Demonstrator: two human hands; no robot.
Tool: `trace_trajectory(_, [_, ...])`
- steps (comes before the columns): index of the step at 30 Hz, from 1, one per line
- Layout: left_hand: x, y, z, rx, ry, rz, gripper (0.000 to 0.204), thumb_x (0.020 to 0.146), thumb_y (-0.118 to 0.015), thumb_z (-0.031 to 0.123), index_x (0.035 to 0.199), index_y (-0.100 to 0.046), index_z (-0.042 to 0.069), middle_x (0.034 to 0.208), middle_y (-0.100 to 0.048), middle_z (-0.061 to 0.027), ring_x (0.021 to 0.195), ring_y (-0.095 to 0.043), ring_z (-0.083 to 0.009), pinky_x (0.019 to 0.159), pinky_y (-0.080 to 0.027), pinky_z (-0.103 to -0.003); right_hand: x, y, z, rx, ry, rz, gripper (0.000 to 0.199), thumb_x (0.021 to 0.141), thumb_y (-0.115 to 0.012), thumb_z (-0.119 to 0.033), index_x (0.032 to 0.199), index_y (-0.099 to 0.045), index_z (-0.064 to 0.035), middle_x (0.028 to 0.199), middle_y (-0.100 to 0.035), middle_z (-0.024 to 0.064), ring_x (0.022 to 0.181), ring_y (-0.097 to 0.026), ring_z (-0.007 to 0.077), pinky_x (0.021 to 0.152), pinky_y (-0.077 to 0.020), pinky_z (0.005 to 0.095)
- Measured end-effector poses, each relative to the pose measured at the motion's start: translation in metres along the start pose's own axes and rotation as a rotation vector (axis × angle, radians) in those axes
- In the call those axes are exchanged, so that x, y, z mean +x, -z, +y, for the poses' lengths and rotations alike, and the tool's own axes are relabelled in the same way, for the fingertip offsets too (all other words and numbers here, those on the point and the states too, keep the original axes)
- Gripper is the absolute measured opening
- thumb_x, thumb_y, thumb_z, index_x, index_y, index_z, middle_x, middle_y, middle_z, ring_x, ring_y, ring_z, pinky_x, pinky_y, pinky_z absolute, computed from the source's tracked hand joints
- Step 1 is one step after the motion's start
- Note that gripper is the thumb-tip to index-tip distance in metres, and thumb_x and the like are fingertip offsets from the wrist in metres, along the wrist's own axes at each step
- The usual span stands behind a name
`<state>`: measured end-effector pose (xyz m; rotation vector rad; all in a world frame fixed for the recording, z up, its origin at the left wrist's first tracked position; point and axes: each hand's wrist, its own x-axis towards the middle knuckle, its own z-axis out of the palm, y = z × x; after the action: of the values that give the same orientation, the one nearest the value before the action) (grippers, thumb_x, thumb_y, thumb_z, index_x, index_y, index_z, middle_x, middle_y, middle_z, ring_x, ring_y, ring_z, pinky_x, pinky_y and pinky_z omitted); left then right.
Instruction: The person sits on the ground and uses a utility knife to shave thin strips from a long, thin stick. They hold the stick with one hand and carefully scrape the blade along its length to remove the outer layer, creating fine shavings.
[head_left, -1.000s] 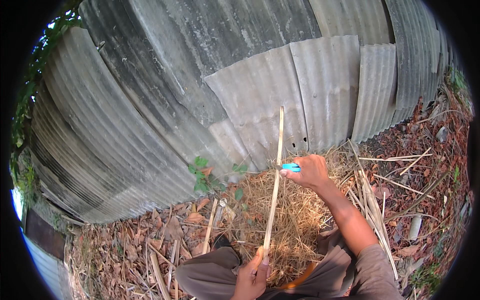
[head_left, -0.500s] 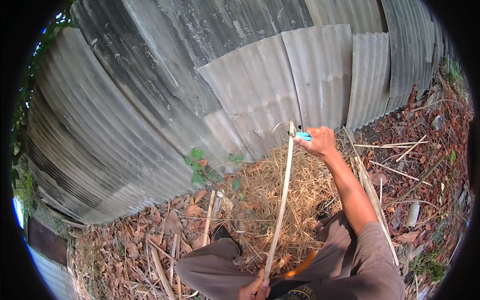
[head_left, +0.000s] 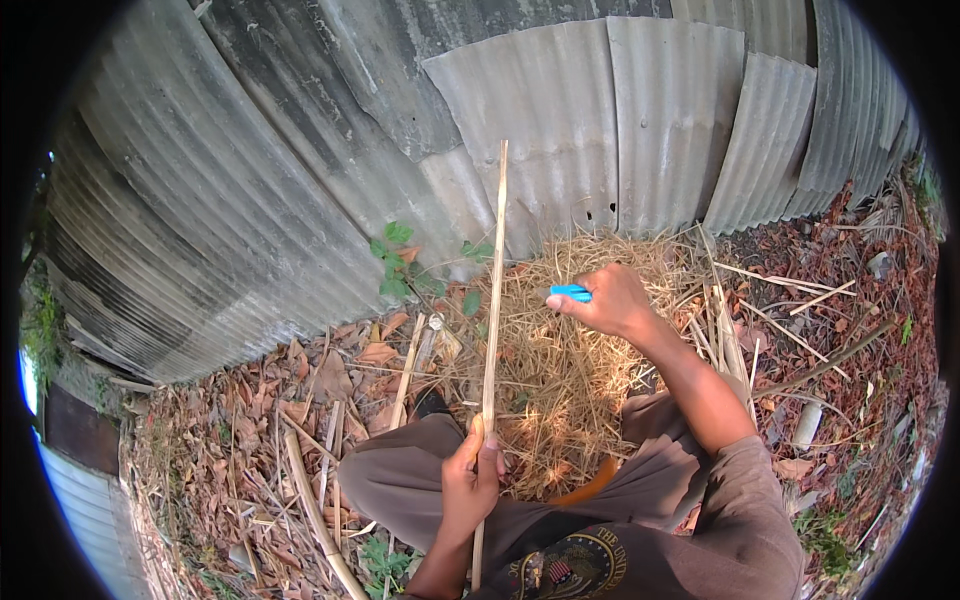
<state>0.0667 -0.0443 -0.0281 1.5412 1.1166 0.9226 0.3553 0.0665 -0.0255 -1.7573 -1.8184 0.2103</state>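
Observation:
A long pale strip of split bamboo [head_left: 492,310] stands nearly upright in front of me. My left hand [head_left: 472,475] grips its lower part, thumb and fingers wrapped round it. The strip's thin top end rises in front of the metal sheets, and its lower end runs down past my wrist. To the right of the strip, apart from it, my right hand [head_left: 612,300] is closed round a blue-handled knife [head_left: 571,293]. The knife's short tip points left toward the strip. Below both hands lies a heap of straw-coloured shavings [head_left: 570,400].
Overlapping corrugated metal sheets [head_left: 540,110] form a wall ahead. A green plant [head_left: 395,258] grows at its foot. Bamboo pieces [head_left: 318,515] lie on dry leaves at left, and more strips [head_left: 728,330] at right. A curved orange-brown object [head_left: 588,484] lies between my legs.
My left hand has moved up and forward, raising the bamboo strip and shifting it left. My right hand with the knife has come off the strip's top and dropped a little nearer me.

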Motion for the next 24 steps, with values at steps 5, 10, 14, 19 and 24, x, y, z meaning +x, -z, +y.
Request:
trace_trajectory(5, [0.027, -0.013, 0.025, -0.015, -0.02, -0.042, 0.025, 0.099, -0.047, 0.014, 0.114, -0.055, -0.004, 0.066, -0.049, 0.001, 0.06, -0.044, -0.0044, 0.053, -0.036, -0.019, -0.019, -0.013, -0.037, 0.1, 0.296, -0.049, 0.063, 0.072, -0.062, -0.071, 0.054, -0.056, -0.0104, 0.044, -0.052, 0.0083, 0.039, -0.054, 0.0275, 0.043, -0.0441, 0.0391])
trace_trajectory(10, [0.029, -0.019, 0.037, 0.237, -0.026, -0.037, 0.026, 0.099, -0.046, 0.015, 0.113, -0.057, -0.005, 0.06, -0.048, 0.0009, 0.056, -0.042, -0.0039, 0.05, -0.035, -0.021, -0.022, -0.017, -0.032, 0.113, 0.386, 0.096, 0.061, 0.07, -0.066, -0.068, 0.051, -0.054, -0.0111, 0.043, -0.051, 0.0068, 0.039, -0.054, 0.0254, 0.041, -0.0429, 0.0372])
trace_trajectory(14, [0.022, -0.025, 0.033, 0.269, -0.041, -0.024, 0.026, 0.099, -0.046, 0.016, 0.112, -0.057, -0.005, 0.058, -0.046, 0.0015, 0.054, -0.041, -0.0043, 0.049, -0.035, -0.022, -0.015, -0.016, -0.023, 0.038, 0.427, 0.176, 0.063, 0.068, -0.066, -0.07, 0.047, -0.053, -0.0118, 0.041, -0.05, 0.0062, 0.038, -0.054, 0.0247, 0.04, -0.0423, 0.0372])
trace_trajectory(19, [0.014, -0.033, 0.016, 0.257, -0.08, -0.066, 0.026, 0.098, -0.049, 0.012, 0.116, -0.056, -0.004, 0.058, -0.047, -0.0015, 0.052, -0.045, -0.0061, 0.048, -0.039, -0.025, 0.002, -0.013, 0.005, -0.038, 0.328, 0.273, 0.064, 0.063, -0.065, -0.074, 0.048, -0.058, -0.0122, 0.041, -0.049, 0.0061, 0.038, -0.054, 0.0253, 0.041, -0.0416, 0.0372])
trace_trajectory(24, [0.006, -0.037, 0.028, 0.172, -0.017, -0.065, 0.027, 0.099, -0.046, 0.013, 0.116, -0.053, -0.007, 0.061, -0.045, 0.0018, 0.056, -0.041, -0.0034, 0.049, -0.035, -0.021, 0.01, -0.02, 0.018, -0.141, 0.398, 0.364, 0.067, 0.056, -0.064, -0.079, 0.048, -0.057, -0.0129, 0.042, -0.049, 0.0036, 0.04, -0.053, 0.0236, 0.045, -0.0413, 0.0362])
